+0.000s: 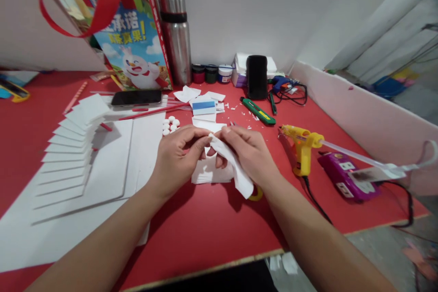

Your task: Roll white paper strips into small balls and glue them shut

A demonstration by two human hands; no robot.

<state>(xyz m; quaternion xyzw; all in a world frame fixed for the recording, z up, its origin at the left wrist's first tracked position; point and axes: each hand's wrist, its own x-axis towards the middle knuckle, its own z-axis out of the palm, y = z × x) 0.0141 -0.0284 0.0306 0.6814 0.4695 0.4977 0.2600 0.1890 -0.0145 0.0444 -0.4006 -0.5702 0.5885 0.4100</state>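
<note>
My left hand (179, 153) and my right hand (248, 150) meet above the red table (205, 223), both pinching a strip of white paper (236, 169). The strip hangs down from my fingertips across my right palm. Under my hands lies a small stack of white foam pieces (208, 173). A yellow ring-shaped thing (256, 195) peeks out below my right wrist.
A white stepped foam model (71, 146) on white sheets is at left. A yellow glue gun (303, 146) and purple device (344, 175) lie at right. A green cutter (257, 111), phone (136, 97), steel flask (176, 39), paint jars (211, 73) and printed bag (133, 45) stand behind.
</note>
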